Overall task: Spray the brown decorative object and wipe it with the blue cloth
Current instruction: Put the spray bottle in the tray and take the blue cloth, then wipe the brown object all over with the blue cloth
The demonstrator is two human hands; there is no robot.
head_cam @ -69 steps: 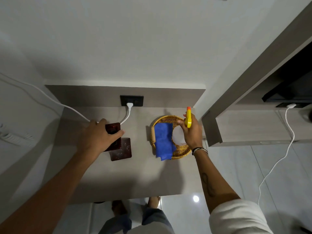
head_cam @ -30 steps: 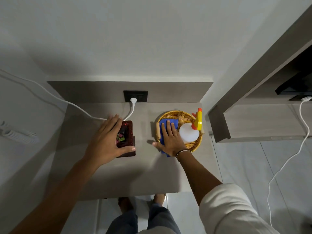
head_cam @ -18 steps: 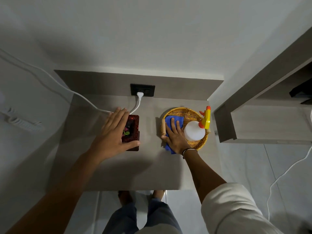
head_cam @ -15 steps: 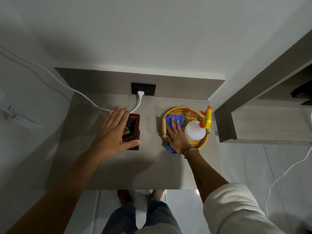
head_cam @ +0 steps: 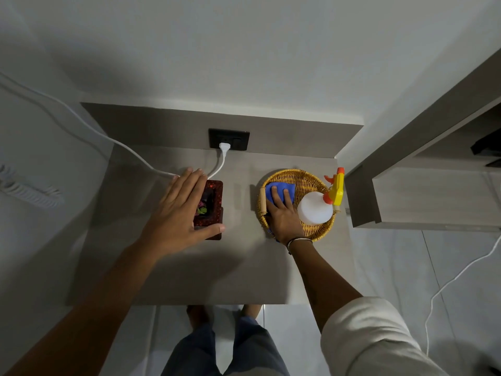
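Observation:
The brown decorative object (head_cam: 214, 206) is a dark reddish box standing on the grey shelf (head_cam: 189, 267). My left hand (head_cam: 180, 215) lies over its left side, fingers spread, thumb along its near edge. The blue cloth (head_cam: 282, 189) lies in a round wicker basket (head_cam: 309, 177). My right hand (head_cam: 282, 215) rests flat on the cloth, fingers pressing on it. A white spray bottle (head_cam: 315, 207) with a yellow and orange head stands in the basket, just right of my right hand.
A black wall socket (head_cam: 229, 139) with a white plug and cable (head_cam: 108, 139) sits behind the box. A grey cabinet (head_cam: 420, 191) juts out right of the basket. Another white cable (head_cam: 455, 278) trails on the tiled floor. My legs show below the shelf edge.
My right hand set the spray bottle down in the basket and moved onto the blue cloth. My left hand shifted from gripping the box to lying spread over it.

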